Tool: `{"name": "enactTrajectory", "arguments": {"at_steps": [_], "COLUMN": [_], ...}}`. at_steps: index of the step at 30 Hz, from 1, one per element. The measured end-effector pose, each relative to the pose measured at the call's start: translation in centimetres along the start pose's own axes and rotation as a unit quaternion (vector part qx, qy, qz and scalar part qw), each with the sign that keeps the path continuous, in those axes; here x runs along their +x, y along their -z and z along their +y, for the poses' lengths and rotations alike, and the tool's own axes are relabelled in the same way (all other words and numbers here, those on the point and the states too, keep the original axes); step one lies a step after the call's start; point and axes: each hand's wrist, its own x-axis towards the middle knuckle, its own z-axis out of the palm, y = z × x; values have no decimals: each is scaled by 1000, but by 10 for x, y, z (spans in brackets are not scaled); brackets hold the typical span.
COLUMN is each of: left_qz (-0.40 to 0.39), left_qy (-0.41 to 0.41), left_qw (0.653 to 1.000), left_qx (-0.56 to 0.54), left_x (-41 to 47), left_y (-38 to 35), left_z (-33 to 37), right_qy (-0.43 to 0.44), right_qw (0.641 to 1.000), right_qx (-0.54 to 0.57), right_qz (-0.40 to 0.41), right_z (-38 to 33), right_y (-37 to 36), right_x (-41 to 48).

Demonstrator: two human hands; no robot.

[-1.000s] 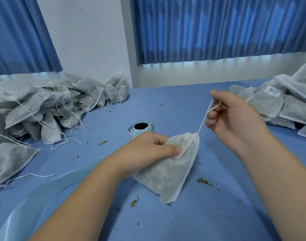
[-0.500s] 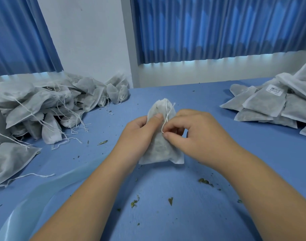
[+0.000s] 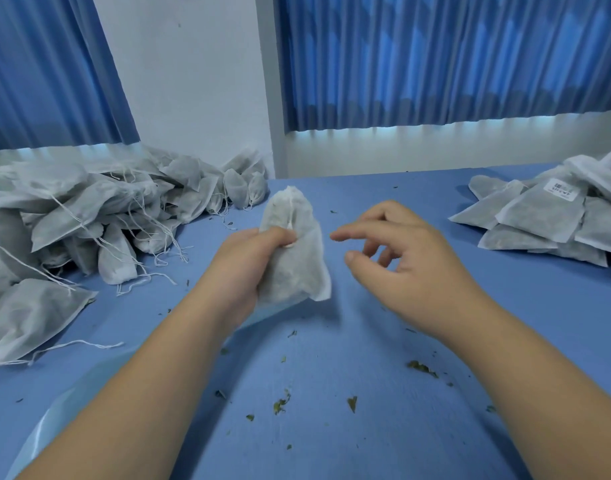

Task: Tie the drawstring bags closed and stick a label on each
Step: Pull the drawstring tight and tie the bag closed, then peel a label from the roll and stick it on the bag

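The left hand (image 3: 252, 261) grips a white bag (image 3: 293, 251) upright above the blue surface (image 3: 332, 427); the right hand (image 3: 408, 258) hovers beside it, fingers loosely spread, holding nothing.

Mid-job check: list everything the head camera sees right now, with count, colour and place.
held bag: one, grey-white, centre, its string down the front
left pile: many bags, grey-white, left of table, loose strings trailing
right pile: several bags, grey-white, right edge of table
label: one, white, on a bag in the right pile
leaf bits: many, green, scattered on the near table
film strip: one, clear pale blue, lower left corner
table: one, blue
curtains: two, blue, behind the table
wall: white, between the curtains
left hand: one, grip round the held bag
right hand: one, open, holds nothing, right of the held bag
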Motion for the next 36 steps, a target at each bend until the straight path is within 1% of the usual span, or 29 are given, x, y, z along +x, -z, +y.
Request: {"name": "enactTrajectory", "arguments": {"at_steps": [2,4,6,9,12,15,18,21,24,26,28,32,36], "left_qz": [37,59,52,7,-21,-45,-54,-70,-77,-91,-104,-93,-98], "left_qy": [18,43,67,95,88,87,92,81,63,62,64,62,65], "left_qw": [999,997,996,994,993,994,991,990,982,975,969,964,959], "left_qx": [-9,5,29,58,72,56,77,95,158,193,213,243,258], "left_x": [5,6,5,-1,-4,-8,-12,-16,-17,-16,-17,-17,-20], "left_y": [17,34,48,58,63,64,62,59,56,53,51,49,47], "left_z": [3,3,2,1,7,12,13,13,10,7,5,4,4], "right_qy": [-38,-78,-110,-138,-137,-105,-88,-82,-47,-40,-44,-55,-71], "right_qw": [998,994,987,981,979,981,979,980,981,985,989,992,993], "right_qx": [-40,-77,-91,-80,-72,-73,-86,-94,-109,-97,-79,-57,-30], "right_qz": [0,-29,-70,-109,-132,-145,-160,-158,-150,-134,-115,-97,-90], "right_z": [7,15,20,23,20,14,9,12,16,18,17,19,21], "right_y": [-2,-6,-14,-28,-42,-55,-66,-76,-81,-81,-80,-82,-85], "right_x": [2,3,1,-1,0,8,19,21,17,15,15,15,13]}}
